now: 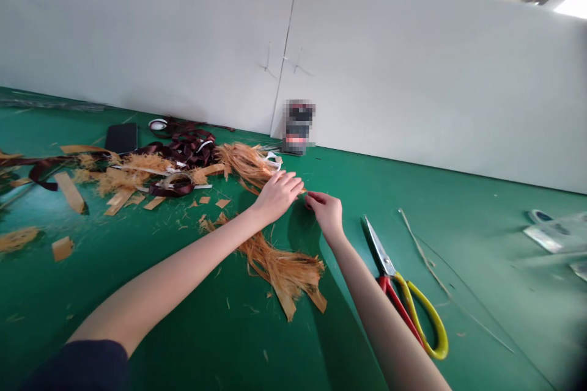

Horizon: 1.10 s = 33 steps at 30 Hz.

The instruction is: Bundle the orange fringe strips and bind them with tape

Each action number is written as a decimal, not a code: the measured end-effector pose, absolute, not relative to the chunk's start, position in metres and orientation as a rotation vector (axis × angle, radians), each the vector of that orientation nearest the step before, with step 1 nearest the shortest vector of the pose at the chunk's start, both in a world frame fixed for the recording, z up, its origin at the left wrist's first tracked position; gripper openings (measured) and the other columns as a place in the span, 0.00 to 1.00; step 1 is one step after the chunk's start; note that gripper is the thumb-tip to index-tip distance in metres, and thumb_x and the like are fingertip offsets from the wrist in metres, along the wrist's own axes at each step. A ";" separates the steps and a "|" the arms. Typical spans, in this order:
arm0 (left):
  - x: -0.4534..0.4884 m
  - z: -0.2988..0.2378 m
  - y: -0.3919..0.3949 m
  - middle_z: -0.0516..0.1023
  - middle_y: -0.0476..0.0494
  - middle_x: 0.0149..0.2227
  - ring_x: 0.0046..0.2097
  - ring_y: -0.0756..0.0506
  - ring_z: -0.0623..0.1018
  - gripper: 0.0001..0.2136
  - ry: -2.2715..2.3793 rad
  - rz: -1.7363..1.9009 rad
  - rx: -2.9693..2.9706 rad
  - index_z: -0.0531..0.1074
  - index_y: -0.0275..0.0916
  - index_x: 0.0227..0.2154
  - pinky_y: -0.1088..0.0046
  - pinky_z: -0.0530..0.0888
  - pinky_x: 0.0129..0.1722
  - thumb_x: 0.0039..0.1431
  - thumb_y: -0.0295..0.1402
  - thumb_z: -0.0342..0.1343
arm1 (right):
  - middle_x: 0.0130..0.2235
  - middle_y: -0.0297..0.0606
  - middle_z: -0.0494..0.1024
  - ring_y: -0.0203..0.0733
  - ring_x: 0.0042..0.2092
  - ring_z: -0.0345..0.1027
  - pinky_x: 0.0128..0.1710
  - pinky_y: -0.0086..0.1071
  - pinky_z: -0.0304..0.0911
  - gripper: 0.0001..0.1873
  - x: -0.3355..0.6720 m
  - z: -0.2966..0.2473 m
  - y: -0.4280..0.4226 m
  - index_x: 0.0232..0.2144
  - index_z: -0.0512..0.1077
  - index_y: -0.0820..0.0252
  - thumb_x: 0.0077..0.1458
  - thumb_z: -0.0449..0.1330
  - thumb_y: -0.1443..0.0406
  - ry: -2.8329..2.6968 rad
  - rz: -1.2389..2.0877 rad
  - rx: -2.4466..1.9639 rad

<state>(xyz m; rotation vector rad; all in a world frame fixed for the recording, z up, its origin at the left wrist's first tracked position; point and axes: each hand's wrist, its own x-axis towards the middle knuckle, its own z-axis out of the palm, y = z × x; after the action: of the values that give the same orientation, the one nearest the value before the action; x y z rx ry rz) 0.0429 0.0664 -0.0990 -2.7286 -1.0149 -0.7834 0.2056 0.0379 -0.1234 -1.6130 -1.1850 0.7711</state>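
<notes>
Head view: right hand (327, 211) pinched on an orange strand (302, 191), left hand (277, 197) loosely curled, its hold unclear.

L arm (174, 284) & R arm (373, 305) reach fwd, forearms bare. L hand (279, 197) palm-down, fingers extended. R hand (326, 214) just beside it, thumb & index pinched tog.

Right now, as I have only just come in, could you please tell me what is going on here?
A person is handling frayed orange strips with both bare hands over a green table. The left hand lies at the near end of the upper bundle. The right hand is pinched at a small orange end, apparently holding it. A lower bundle lies nearer the person, and scissors rest to the right, untouched.
</notes>
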 end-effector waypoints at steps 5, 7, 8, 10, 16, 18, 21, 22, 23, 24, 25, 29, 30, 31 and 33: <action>0.057 -0.110 0.098 0.79 0.40 0.36 0.44 0.42 0.73 0.09 -0.845 -0.624 -2.780 0.75 0.36 0.33 0.60 0.62 0.47 0.61 0.24 0.49 | 0.28 0.39 0.81 0.45 0.30 0.74 0.31 0.37 0.68 0.12 0.207 -0.123 0.038 0.30 0.79 0.58 0.48 0.57 0.62 -1.360 0.647 -1.699; 0.057 -0.110 0.105 0.78 0.41 0.32 0.39 0.43 0.73 0.10 -0.778 -0.575 -2.795 0.75 0.37 0.30 0.62 0.62 0.44 0.61 0.23 0.49 | 0.30 0.40 0.81 0.46 0.31 0.73 0.32 0.36 0.67 0.12 0.209 -0.121 0.038 0.31 0.79 0.57 0.49 0.56 0.63 -1.454 0.581 -1.717; 0.057 -0.109 0.107 0.78 0.41 0.31 0.38 0.44 0.73 0.10 -0.752 -0.557 -2.797 0.75 0.36 0.30 0.63 0.62 0.43 0.61 0.23 0.49 | 0.30 0.40 0.81 0.45 0.32 0.73 0.33 0.36 0.66 0.12 0.210 -0.120 0.037 0.31 0.79 0.57 0.50 0.56 0.63 -1.507 0.550 -1.720; 0.057 -0.108 0.109 0.77 0.41 0.31 0.36 0.44 0.73 0.11 -0.709 -0.527 -2.795 0.75 0.36 0.29 0.63 0.61 0.41 0.61 0.23 0.48 | 0.30 0.40 0.80 0.44 0.32 0.71 0.34 0.34 0.64 0.12 0.211 -0.116 0.037 0.30 0.79 0.57 0.50 0.55 0.66 -1.622 0.503 -1.713; 0.056 -0.107 0.107 0.74 0.38 0.31 0.35 0.43 0.72 0.10 -0.649 -0.478 -2.775 0.72 0.34 0.30 0.64 0.60 0.36 0.57 0.19 0.47 | 0.27 0.40 0.76 0.39 0.30 0.67 0.34 0.30 0.59 0.14 0.214 -0.101 0.041 0.22 0.79 0.59 0.48 0.54 0.73 -1.918 0.499 -1.648; 0.055 -0.107 0.107 0.74 0.38 0.31 0.35 0.43 0.72 0.10 -0.642 -0.472 -2.774 0.72 0.34 0.30 0.64 0.60 0.36 0.57 0.18 0.47 | 0.27 0.39 0.75 0.38 0.30 0.67 0.34 0.30 0.59 0.14 0.215 -0.098 0.044 0.22 0.79 0.58 0.47 0.54 0.74 -1.963 0.523 -1.629; 0.055 -0.107 0.108 0.74 0.39 0.31 0.35 0.43 0.72 0.10 -0.636 -0.468 -2.780 0.72 0.35 0.30 0.64 0.60 0.37 0.58 0.19 0.47 | 0.27 0.38 0.76 0.39 0.30 0.68 0.34 0.30 0.60 0.13 0.220 -0.098 0.044 0.23 0.79 0.57 0.47 0.56 0.73 -1.958 0.567 -1.616; 0.055 -0.107 0.109 0.74 0.39 0.31 0.35 0.43 0.72 0.10 -0.636 -0.469 -2.784 0.72 0.35 0.30 0.64 0.60 0.37 0.58 0.19 0.47 | 0.27 0.37 0.76 0.39 0.30 0.68 0.34 0.30 0.61 0.12 0.221 -0.099 0.043 0.25 0.80 0.56 0.48 0.57 0.72 -1.935 0.582 -1.615; 0.054 -0.108 0.110 0.74 0.39 0.31 0.36 0.43 0.72 0.10 -0.638 -0.470 -2.788 0.72 0.35 0.30 0.64 0.60 0.37 0.59 0.20 0.47 | 0.28 0.37 0.77 0.40 0.31 0.69 0.34 0.31 0.62 0.10 0.224 -0.101 0.042 0.27 0.80 0.56 0.48 0.58 0.70 -1.902 0.599 -1.617; 0.054 -0.108 0.111 0.74 0.39 0.31 0.36 0.43 0.72 0.10 -0.641 -0.472 -2.794 0.72 0.35 0.30 0.64 0.60 0.38 0.59 0.20 0.47 | 0.29 0.37 0.78 0.41 0.31 0.70 0.35 0.32 0.63 0.09 0.226 -0.103 0.041 0.29 0.80 0.55 0.49 0.59 0.68 -1.861 0.617 -1.620; 0.053 -0.109 0.112 0.75 0.40 0.31 0.36 0.43 0.72 0.10 -0.647 -0.475 -2.800 0.72 0.35 0.29 0.64 0.61 0.38 0.59 0.21 0.48 | 0.29 0.37 0.78 0.41 0.32 0.71 0.35 0.33 0.64 0.08 0.229 -0.105 0.039 0.31 0.79 0.55 0.50 0.60 0.66 -1.812 0.635 -1.626; 0.047 -0.109 0.116 0.76 0.40 0.31 0.37 0.43 0.73 0.10 -0.704 -0.507 -2.832 0.74 0.35 0.29 0.63 0.62 0.41 0.58 0.20 0.48 | 0.28 0.38 0.79 0.43 0.30 0.73 0.33 0.36 0.68 0.17 0.241 -0.107 0.033 0.41 0.76 0.58 0.46 0.64 0.61 -1.608 0.710 -1.639; 0.046 -0.109 0.116 0.77 0.40 0.31 0.37 0.42 0.73 0.10 -0.721 -0.519 -2.845 0.74 0.35 0.29 0.63 0.62 0.41 0.57 0.19 0.48 | 0.29 0.38 0.80 0.43 0.30 0.74 0.33 0.36 0.68 0.22 0.242 -0.107 0.032 0.44 0.74 0.59 0.44 0.65 0.60 -1.573 0.730 -1.630; 0.045 -0.109 0.116 0.77 0.40 0.31 0.38 0.42 0.74 0.10 -0.738 -0.534 -2.861 0.75 0.35 0.30 0.63 0.62 0.42 0.55 0.19 0.49 | 0.30 0.38 0.80 0.43 0.31 0.74 0.34 0.37 0.69 0.25 0.243 -0.106 0.031 0.45 0.73 0.59 0.43 0.66 0.59 -1.548 0.751 -1.617; 0.044 -0.108 0.112 0.79 0.40 0.33 0.39 0.43 0.74 0.11 -0.780 -0.576 -2.895 0.76 0.35 0.31 0.62 0.63 0.44 0.54 0.19 0.50 | 0.32 0.38 0.81 0.43 0.32 0.74 0.35 0.37 0.69 0.23 0.242 -0.106 0.029 0.43 0.74 0.59 0.42 0.66 0.58 -1.517 0.785 -1.589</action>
<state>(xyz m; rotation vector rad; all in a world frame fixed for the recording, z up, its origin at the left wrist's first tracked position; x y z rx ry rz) 0.0438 0.1125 -0.1079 -2.8953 -0.7796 -0.5765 0.2423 0.0290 -0.1064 -1.5891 -1.5168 0.7847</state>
